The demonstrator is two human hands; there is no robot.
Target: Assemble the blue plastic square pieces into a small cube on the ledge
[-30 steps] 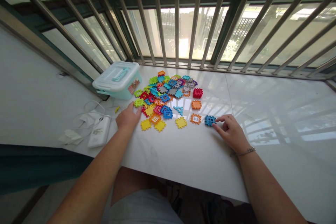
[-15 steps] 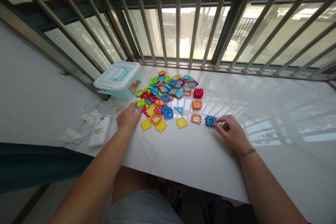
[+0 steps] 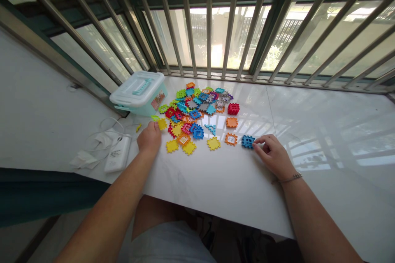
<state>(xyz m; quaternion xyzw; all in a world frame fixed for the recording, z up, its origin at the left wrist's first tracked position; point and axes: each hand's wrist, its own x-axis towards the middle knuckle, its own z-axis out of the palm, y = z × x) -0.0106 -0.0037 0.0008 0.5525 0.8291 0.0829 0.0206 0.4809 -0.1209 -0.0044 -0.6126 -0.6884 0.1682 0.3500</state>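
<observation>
A heap of colourful interlocking plastic tiles (image 3: 194, 107) lies on the white marble table (image 3: 222, 181). My left hand (image 3: 149, 137) is at the heap's left edge. Its fingers are curled on a lime-green tile (image 3: 155, 118), which is tilted up off the table beside a yellow tile (image 3: 162, 124). My right hand (image 3: 273, 154) rests on the table to the right. Its thumb and forefinger pinch the right edge of a blue tile (image 3: 247, 141), which lies flat. To the left of the blue tile, an orange tile (image 3: 230, 139) and a yellow tile (image 3: 213, 143) lie in a row.
A teal storage box with a white lid (image 3: 138, 92) stands left of the heap. A white power bank (image 3: 117, 154) with cables and a crumpled tissue (image 3: 82, 159) lie at the table's left end. Metal window bars (image 3: 208, 28) close off the back. The table's front edge runs near my lap.
My left hand has closed on the lime-green tile and pulled it left, tipping it up and uncovering a yellow tile. My right hand stays at the blue tile.
</observation>
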